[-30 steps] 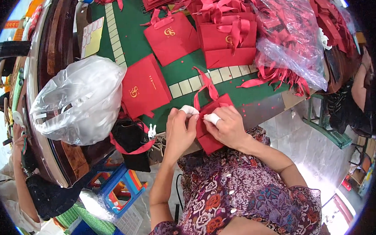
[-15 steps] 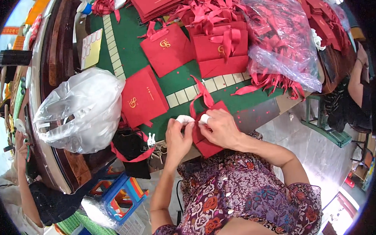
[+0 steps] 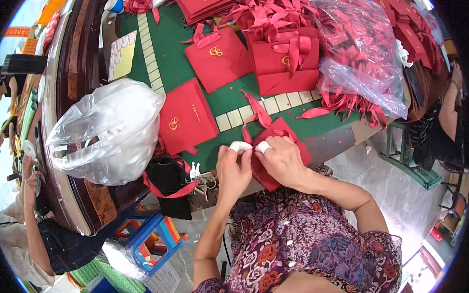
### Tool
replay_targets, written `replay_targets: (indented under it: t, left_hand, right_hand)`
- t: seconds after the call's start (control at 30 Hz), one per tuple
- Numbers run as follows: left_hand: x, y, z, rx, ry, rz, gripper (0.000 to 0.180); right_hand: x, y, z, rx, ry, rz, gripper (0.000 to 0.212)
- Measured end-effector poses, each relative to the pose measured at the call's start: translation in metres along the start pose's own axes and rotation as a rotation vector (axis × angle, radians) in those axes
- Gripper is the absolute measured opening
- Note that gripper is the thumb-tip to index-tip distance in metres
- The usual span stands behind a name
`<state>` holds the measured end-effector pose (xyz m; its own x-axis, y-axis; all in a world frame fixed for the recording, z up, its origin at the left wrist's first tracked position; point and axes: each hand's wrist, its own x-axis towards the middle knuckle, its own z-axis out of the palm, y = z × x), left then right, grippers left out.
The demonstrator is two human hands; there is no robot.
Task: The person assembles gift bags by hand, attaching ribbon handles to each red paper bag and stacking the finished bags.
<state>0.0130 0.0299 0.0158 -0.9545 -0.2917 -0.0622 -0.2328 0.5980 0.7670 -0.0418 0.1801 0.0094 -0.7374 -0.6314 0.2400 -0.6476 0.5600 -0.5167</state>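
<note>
A small red gift bag point(image 3: 295, 139) lies tilted at the table's near edge, beneath my hands. Its red ribbon point(image 3: 257, 110) loops up past the far side, and one strand runs down to my left fingertips. White tape wraps a finger on each hand. My left hand point(image 3: 234, 170) is closed in a pinch at the bag's left edge, on what looks like that strand. Close beside it, my right hand point(image 3: 282, 162) bends over the bag with its fingers closed on it. The fingertips almost meet, and the exact spot they work on is hidden.
Further red bags point(image 3: 217, 58) and a stack with ribbons point(image 3: 285, 60) cover the green table point(image 3: 237, 96). A clear plastic sack point(image 3: 353, 42) of ribboned bags sits right, a white plastic bag point(image 3: 111, 131) left. Co-workers' arms point(image 3: 32, 207) show at both sides. A blue stool point(image 3: 157, 244) stands below.
The whole view has shifted slightly, so the table things appear farther right. My hands stay together at the gift bag's edge, with fingers only slightly moved.
</note>
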Motion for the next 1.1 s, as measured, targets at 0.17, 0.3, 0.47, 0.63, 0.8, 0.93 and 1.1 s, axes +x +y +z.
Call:
replay_targets:
  t: [0.17, 0.3, 0.47, 0.63, 0.8, 0.93, 1.1]
  left_hand:
    - [0.003, -0.001, -0.002, -0.125, -0.058, -0.048, 0.02]
    - [0.0, 0.0, -0.002, -0.051, -0.044, -0.016, 0.022]
    - [-0.012, 0.013, -0.003, 0.038, -0.002, 0.218, 0.019]
    - [-0.025, 0.017, -0.009, 0.187, 0.04, 0.438, 0.016]
    - [-0.033, 0.012, -0.011, 0.214, 0.063, 0.584, 0.015]
    - [-0.036, 0.01, -0.005, 0.058, 0.106, 0.447, 0.023]
    - [-0.033, 0.007, -0.011, 0.004, -0.01, 0.287, 0.025]
  right_hand:
    - [-0.004, 0.004, -0.017, 0.079, -0.111, 0.079, 0.019]
    - [0.009, 0.011, -0.053, 0.335, -0.156, 0.168, 0.027]
    - [0.033, 0.035, -0.048, 0.374, -0.268, -0.046, 0.019]
    - [0.043, 0.046, -0.044, 0.419, -0.606, -0.093, 0.026]
    - [0.051, 0.043, -0.041, 0.654, -0.784, 0.126, 0.024]
    - [0.042, 0.037, -0.033, 0.676, -0.722, 0.158, 0.023]
    - [0.034, 0.028, -0.014, 0.633, -0.36, 0.404, 0.025]
